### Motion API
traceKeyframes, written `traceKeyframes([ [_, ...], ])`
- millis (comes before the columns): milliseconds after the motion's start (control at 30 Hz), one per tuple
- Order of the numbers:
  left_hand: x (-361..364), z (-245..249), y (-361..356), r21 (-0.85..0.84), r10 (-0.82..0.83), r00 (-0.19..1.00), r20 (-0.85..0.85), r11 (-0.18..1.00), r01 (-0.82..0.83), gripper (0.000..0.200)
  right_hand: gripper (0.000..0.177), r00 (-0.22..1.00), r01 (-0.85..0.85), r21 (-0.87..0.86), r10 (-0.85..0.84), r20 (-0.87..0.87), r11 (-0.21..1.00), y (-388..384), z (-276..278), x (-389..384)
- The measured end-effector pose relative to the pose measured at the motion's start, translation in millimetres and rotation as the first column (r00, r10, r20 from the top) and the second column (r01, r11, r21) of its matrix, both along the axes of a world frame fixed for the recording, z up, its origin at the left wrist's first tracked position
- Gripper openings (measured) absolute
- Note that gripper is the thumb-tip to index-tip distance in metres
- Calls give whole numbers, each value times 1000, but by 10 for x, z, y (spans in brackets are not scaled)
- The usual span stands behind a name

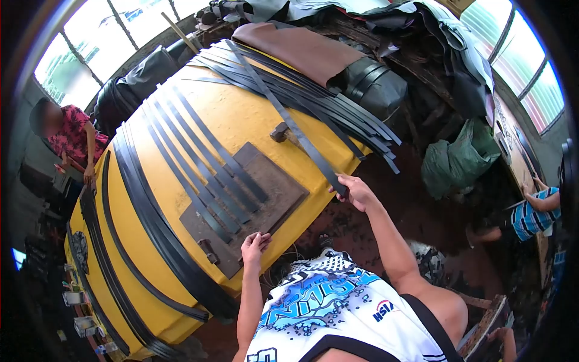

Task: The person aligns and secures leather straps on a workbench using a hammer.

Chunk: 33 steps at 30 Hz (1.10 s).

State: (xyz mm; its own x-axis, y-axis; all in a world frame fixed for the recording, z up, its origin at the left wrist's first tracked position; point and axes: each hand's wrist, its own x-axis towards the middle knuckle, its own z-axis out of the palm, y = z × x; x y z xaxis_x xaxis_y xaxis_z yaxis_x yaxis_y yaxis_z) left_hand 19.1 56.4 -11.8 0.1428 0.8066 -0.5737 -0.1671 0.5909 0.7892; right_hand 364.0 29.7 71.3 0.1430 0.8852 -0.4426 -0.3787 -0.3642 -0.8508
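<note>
My right hand [356, 193] grips the near end of a long black strip [289, 120], which runs back across the yellow table [223, 108] to a pile of strips [325, 108]. Fingers curled together, my left hand [256, 244] is at the table's front edge, beside a dark square board [274, 184]; whether it holds anything is too small to tell. Several black strips [211, 175] lie side by side with their near ends on the board. A hammer head [280, 132] is behind the board, and a dark metal tool [208, 250] rests on its left corner.
Bundles of black strips [151, 205] cross the table's left part. A person in a red patterned shirt [75, 136] stands at the far left. Another person in blue stripes [534, 214] is at the right, near a green sack [461, 158]. Brown sheet material [295, 51] lies at the back.
</note>
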Motion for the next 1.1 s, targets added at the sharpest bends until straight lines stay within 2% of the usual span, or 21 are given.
traceKeyframes([
  [100,102,97,4,14,-107,994,-38,994,108,25,30,993,48,-7,-47,110,999,5,-55,-170],
  [133,188,169,8,14,-101,994,-36,995,101,25,36,986,40,-8,-38,164,999,16,-117,-238],
  [200,394,275,43,60,-232,972,25,971,230,27,46,934,38,42,-50,355,998,-15,-197,-471],
  [233,517,304,81,61,-223,975,27,973,221,27,52,877,-9,150,-65,477,989,-40,-320,-581],
  [267,651,339,131,51,-229,970,84,973,225,27,54,914,-68,152,0,406,986,-78,-285,-705],
  [333,864,357,239,45,-221,965,144,975,217,27,55,914,-126,219,28,405,968,-206,-437,-918],
  [400,1033,283,381,-37,-171,937,304,981,191,27,55,807,-178,260,-10,590,949,-370,-377,-1057],
  [433,1083,256,420,-33,-161,938,306,983,179,27,55,764,-177,189,14,645,966,-518,-258,-1095],
  [500,1171,228,482,58,-194,962,192,981,186,22,55,787,-175,129,60,613,976,-764,-190,-1094],
  [533,1213,155,487,61,-184,963,195,983,176,22,56,817,-171,112,77,571,979,-899,-225,-1047],
  [600,1256,-38,457,54,-243,967,81,969,239,18,57,783,-179,39,119,610,983,-1156,-74,-969],
  [633,1264,-69,422,7,-263,959,100,964,264,17,58,769,-196,16,143,623,981,-1313,-106,-880],
  [700,1266,81,215,3,-383,923,38,923,384,15,60,757,-221,-61,211,618,973,-1598,-79,-693],
  [767,1313,-94,-37,-77,-480,867,136,867,493,20,61,717,-245,-196,313,623,950,-1847,76,-543],
  [833,1324,-82,-285,-115,-504,846,172,843,526,18,59,660,-241,-334,406,632,911,-2046,106,-435],
  [1000,1470,-28,-227,-157,-427,867,258,867,474,14,57,637,-179,-347,377,672,921,-2013,108,-395],
  [1067,1537,-22,20,-34,-367,901,230,923,384,12,56,660,-155,-230,274,699,961,-1746,119,-431],
  [1100,1529,14,173,-19,-341,920,195,936,351,14,53,687,-157,-86,171,706,984,-1586,60,-452],
])
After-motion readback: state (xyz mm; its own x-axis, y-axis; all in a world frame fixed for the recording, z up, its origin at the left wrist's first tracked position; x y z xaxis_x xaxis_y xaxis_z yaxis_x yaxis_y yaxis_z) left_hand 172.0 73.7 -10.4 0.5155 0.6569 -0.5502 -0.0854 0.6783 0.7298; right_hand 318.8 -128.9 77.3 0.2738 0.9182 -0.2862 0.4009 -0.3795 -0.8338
